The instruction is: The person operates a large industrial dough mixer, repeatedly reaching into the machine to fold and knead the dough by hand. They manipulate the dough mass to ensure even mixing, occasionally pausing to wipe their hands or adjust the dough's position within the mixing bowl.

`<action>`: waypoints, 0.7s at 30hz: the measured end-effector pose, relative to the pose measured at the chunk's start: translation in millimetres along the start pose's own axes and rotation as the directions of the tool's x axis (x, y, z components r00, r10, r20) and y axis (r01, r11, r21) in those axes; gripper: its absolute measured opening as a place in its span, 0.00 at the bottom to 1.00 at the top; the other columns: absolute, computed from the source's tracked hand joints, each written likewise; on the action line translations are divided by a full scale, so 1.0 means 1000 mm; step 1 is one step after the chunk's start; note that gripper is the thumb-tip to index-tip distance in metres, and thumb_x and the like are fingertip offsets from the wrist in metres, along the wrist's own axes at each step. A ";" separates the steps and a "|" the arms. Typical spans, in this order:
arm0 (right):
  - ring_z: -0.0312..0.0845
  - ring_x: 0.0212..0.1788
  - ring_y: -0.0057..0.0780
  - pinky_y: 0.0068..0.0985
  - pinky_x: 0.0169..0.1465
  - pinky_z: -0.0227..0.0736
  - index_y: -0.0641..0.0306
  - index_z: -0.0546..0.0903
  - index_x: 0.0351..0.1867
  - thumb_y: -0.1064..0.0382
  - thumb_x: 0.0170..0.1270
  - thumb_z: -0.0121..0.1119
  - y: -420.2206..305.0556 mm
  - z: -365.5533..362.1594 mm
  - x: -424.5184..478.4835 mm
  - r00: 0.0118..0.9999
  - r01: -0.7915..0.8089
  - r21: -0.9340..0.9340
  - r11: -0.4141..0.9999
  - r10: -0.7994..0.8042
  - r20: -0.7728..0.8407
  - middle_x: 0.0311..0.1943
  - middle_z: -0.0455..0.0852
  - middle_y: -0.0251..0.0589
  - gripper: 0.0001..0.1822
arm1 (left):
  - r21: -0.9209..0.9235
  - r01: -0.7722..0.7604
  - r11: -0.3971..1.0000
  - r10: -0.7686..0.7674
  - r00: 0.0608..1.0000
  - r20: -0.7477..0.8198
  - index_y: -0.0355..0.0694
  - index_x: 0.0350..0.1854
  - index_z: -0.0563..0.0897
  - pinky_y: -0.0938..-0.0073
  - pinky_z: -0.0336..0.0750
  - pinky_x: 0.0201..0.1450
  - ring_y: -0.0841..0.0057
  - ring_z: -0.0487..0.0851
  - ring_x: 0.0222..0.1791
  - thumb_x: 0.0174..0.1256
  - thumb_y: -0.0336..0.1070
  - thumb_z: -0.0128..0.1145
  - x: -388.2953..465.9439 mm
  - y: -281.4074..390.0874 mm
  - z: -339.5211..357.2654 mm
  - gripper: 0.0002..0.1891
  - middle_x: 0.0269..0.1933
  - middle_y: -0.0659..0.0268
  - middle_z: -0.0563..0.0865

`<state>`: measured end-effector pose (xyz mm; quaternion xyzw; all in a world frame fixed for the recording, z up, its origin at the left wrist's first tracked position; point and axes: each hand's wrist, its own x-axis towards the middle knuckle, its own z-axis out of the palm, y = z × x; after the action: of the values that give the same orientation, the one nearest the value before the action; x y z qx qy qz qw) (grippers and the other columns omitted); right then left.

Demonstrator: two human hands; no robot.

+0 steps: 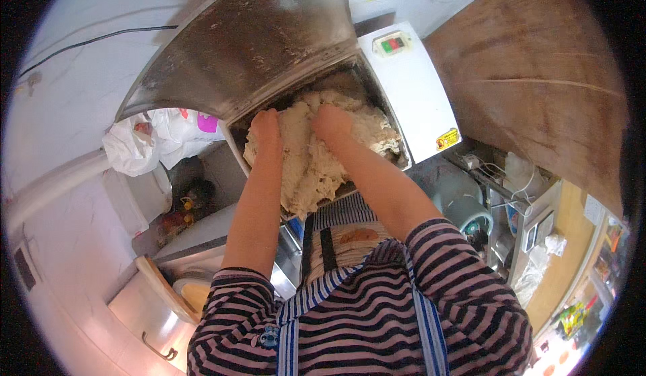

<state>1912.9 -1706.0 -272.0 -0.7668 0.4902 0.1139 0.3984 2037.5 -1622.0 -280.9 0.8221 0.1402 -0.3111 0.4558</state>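
Note:
A large, rough mass of pale dough (pixel 303 149) fills much of the metal tub of a dough mixer (pixel 237 151) in front of me. My left hand (pixel 266 127) grips the dough at its left side, near the tub's left wall. Sunk into the middle of the mass, my right hand (pixel 331 123) has its fingers curled into the dough, where the fingertips are hidden. Part of the dough hangs toward my apron at the tub's near edge.
The raised metal lid (pixel 262 43) leans behind the tub. On its right is the mixer's white housing (pixel 411 93) with green and red buttons. White plastic bags (pixel 132 143) sit at the left. A brown board (pixel 525 73) and a cluttered shelf (pixel 550 234) stand at the right.

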 end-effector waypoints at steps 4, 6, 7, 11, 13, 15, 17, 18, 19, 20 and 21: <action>0.69 0.22 0.37 0.31 0.28 0.64 0.67 0.71 0.20 0.63 0.47 0.53 0.049 -0.016 -0.030 0.995 0.052 0.589 0.806 0.006 -0.095 0.19 0.74 0.49 0.09 | -0.174 -0.136 0.975 0.132 0.991 -0.035 0.43 0.14 0.61 0.71 0.54 0.19 0.81 0.57 0.18 0.53 0.31 0.53 -0.046 -0.026 -0.043 0.15 0.17 0.72 0.60; 0.62 0.20 0.33 0.27 0.26 0.60 0.68 0.67 0.19 0.64 0.45 0.53 0.088 -0.034 -0.075 0.978 0.187 0.515 0.837 -0.107 -0.181 0.17 0.68 0.47 0.10 | 0.038 -0.430 0.902 0.431 0.901 -0.047 0.39 0.15 0.61 0.72 0.56 0.19 0.81 0.59 0.18 0.51 0.31 0.52 -0.075 -0.066 -0.076 0.14 0.17 0.71 0.62; 0.64 0.21 0.35 0.29 0.26 0.62 0.68 0.67 0.19 0.64 0.44 0.53 0.114 -0.030 -0.092 0.989 0.125 0.379 0.917 -0.083 -0.124 0.17 0.69 0.48 0.10 | 0.144 -0.439 0.887 0.450 0.891 -0.062 0.38 0.15 0.61 0.72 0.58 0.20 0.82 0.60 0.18 0.50 0.31 0.52 -0.088 -0.090 -0.093 0.13 0.17 0.71 0.62; 0.71 0.25 0.46 0.37 0.29 0.64 0.68 0.69 0.18 0.65 0.42 0.52 0.167 0.002 -0.137 0.987 -0.010 0.225 0.974 -0.026 0.159 0.19 0.73 0.52 0.08 | 0.434 -0.232 0.870 0.242 0.970 0.033 0.34 0.17 0.68 0.69 0.66 0.27 0.72 0.70 0.20 0.47 0.35 0.54 -0.138 -0.152 -0.120 0.11 0.17 0.60 0.70; 0.71 0.27 0.50 0.39 0.30 0.64 0.67 0.70 0.18 0.65 0.43 0.51 0.172 0.023 -0.143 0.975 0.078 0.208 0.975 -0.118 0.188 0.20 0.74 0.53 0.06 | 0.642 -0.209 0.738 0.117 0.976 0.183 0.34 0.19 0.73 0.65 0.69 0.31 0.64 0.75 0.24 0.47 0.37 0.54 -0.152 -0.169 -0.117 0.11 0.21 0.53 0.75; 0.71 0.27 0.50 0.39 0.31 0.65 0.66 0.71 0.19 0.66 0.43 0.50 0.153 0.024 -0.132 0.965 0.192 0.219 0.957 -0.224 0.133 0.20 0.74 0.52 0.05 | 0.725 -0.343 0.598 0.050 0.918 0.393 0.34 0.21 0.76 0.62 0.71 0.33 0.56 0.78 0.28 0.47 0.40 0.54 -0.151 -0.196 -0.110 0.12 0.24 0.48 0.78; 0.71 0.28 0.51 0.39 0.32 0.66 0.66 0.73 0.21 0.65 0.44 0.50 0.122 0.020 -0.115 0.960 0.234 0.199 0.952 -0.259 0.107 0.21 0.75 0.53 0.06 | 0.738 -0.354 0.575 -0.042 0.888 0.459 0.34 0.22 0.77 0.59 0.71 0.35 0.53 0.78 0.31 0.47 0.41 0.53 -0.151 -0.187 -0.096 0.12 0.26 0.47 0.79; 0.72 0.29 0.52 0.40 0.33 0.67 0.67 0.73 0.22 0.64 0.45 0.50 0.108 0.017 -0.104 0.964 0.223 0.169 0.960 -0.243 0.110 0.23 0.76 0.53 0.07 | 0.742 -0.365 0.563 -0.088 0.866 0.493 0.35 0.22 0.78 0.58 0.71 0.36 0.51 0.78 0.32 0.47 0.41 0.53 -0.149 -0.179 -0.089 0.13 0.28 0.47 0.79; 0.73 0.30 0.52 0.41 0.34 0.68 0.68 0.74 0.22 0.63 0.45 0.50 0.098 0.016 -0.098 0.966 0.216 0.135 0.967 -0.232 0.114 0.25 0.77 0.53 0.08 | 0.725 -0.365 0.584 -0.066 0.869 0.490 0.35 0.23 0.78 0.58 0.71 0.36 0.51 0.78 0.33 0.47 0.42 0.52 -0.148 -0.172 -0.083 0.13 0.28 0.47 0.79; 0.73 0.30 0.52 0.41 0.33 0.68 0.68 0.74 0.22 0.63 0.46 0.50 0.093 0.017 -0.097 0.969 0.198 0.142 0.970 -0.216 0.119 0.25 0.77 0.53 0.08 | 0.708 -0.365 0.605 -0.044 0.872 0.488 0.35 0.24 0.78 0.57 0.71 0.36 0.50 0.78 0.34 0.48 0.42 0.51 -0.146 -0.164 -0.078 0.13 0.29 0.47 0.80; 0.72 0.29 0.51 0.41 0.33 0.68 0.68 0.74 0.22 0.63 0.48 0.49 0.089 0.020 -0.094 0.971 0.185 0.147 0.972 -0.204 0.121 0.25 0.77 0.54 0.08 | 0.687 -0.367 0.627 -0.018 0.875 0.484 0.35 0.24 0.78 0.57 0.71 0.36 0.50 0.77 0.34 0.48 0.42 0.51 -0.140 -0.155 -0.072 0.13 0.30 0.47 0.80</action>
<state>1795.6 -1647.4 -276.2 -0.7730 0.3910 0.0928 0.4909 1877.4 -1469.8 -265.9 0.8514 -0.1952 -0.4730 0.1153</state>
